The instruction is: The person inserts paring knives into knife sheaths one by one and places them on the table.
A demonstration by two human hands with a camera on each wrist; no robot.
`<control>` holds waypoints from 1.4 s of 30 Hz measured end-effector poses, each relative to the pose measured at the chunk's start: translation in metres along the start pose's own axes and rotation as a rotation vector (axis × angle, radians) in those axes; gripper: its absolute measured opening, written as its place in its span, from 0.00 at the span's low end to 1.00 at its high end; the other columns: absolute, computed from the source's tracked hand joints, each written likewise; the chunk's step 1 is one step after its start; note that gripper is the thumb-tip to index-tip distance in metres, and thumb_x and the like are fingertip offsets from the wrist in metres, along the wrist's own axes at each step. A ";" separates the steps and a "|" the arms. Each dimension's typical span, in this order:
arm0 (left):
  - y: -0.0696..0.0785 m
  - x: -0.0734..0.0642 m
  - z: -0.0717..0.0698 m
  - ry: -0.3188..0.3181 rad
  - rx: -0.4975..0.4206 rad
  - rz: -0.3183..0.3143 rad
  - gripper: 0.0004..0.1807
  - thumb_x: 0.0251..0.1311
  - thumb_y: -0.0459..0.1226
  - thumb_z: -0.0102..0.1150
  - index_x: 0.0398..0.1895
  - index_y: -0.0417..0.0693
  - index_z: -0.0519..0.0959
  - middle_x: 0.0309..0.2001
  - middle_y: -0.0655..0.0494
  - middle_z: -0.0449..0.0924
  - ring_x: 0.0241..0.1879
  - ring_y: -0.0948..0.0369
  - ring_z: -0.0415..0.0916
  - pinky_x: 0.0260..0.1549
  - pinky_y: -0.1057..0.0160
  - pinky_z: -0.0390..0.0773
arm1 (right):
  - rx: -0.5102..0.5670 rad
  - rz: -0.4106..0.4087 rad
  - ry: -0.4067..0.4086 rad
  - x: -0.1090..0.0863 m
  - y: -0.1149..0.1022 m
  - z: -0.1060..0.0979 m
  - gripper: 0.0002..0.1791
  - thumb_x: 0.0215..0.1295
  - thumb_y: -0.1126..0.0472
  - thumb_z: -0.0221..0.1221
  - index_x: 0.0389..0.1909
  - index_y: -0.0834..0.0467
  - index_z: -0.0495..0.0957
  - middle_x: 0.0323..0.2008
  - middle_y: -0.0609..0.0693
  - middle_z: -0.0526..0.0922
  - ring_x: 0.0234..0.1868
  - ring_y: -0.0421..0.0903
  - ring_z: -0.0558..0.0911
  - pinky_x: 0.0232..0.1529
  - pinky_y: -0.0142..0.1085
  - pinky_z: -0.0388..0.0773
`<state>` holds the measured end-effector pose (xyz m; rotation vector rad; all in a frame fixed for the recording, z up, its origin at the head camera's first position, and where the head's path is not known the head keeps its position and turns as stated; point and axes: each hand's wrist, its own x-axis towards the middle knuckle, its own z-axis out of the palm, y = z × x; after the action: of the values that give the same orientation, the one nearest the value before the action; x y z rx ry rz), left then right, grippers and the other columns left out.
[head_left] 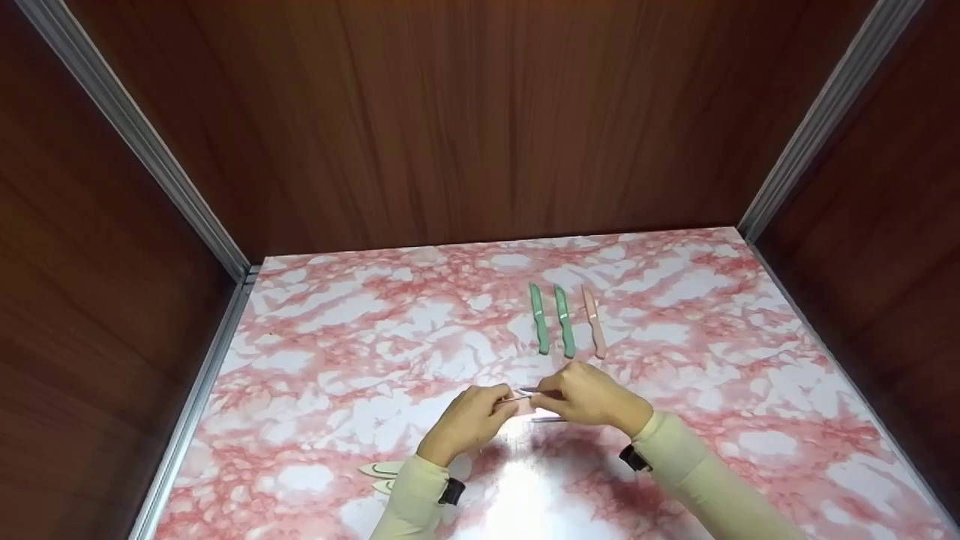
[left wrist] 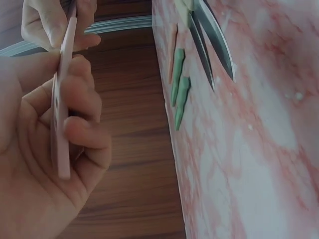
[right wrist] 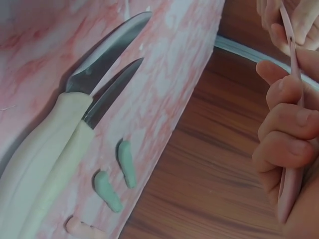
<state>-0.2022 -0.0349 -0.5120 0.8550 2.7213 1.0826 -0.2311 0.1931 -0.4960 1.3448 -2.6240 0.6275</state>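
In the left wrist view my left hand (left wrist: 45,129) curls its fingers round a slim pink knife sheath (left wrist: 62,144), seen edge-on with a slot along it. Thumb and fingers of my right hand (head_left: 592,394) grip a pink knife (right wrist: 290,186), its handle lying along the palm. The two pink pieces meet between the hands, with a dark strip (head_left: 529,390) showing near the right fingertips. My left hand (head_left: 469,424) and right hand are raised over the marbled table. Most of the blade is hidden.
Two green knives (head_left: 538,319) and a pink one (head_left: 593,322) lie side by side beyond the hands. Two cream-handled knives (right wrist: 50,134) with bare blades lie under the hands. Flat cream pieces (head_left: 382,469) sit beside my left sleeve. Brown panels (head_left: 480,120) enclose the table.
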 end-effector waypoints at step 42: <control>-0.096 -0.090 -0.047 -0.103 0.062 -0.261 0.02 0.58 0.34 0.60 0.34 0.46 0.79 0.32 0.59 0.75 0.34 0.60 0.72 0.36 0.56 0.73 | 0.016 0.718 0.193 -0.067 0.125 -0.020 0.12 0.62 0.65 0.55 0.42 0.69 0.77 0.27 0.58 0.80 0.26 0.51 0.76 0.30 0.46 0.72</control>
<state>-0.1848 -0.1678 -0.5509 0.5254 2.6962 0.8819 -0.2924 0.3159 -0.5360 0.2745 -2.8916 0.7987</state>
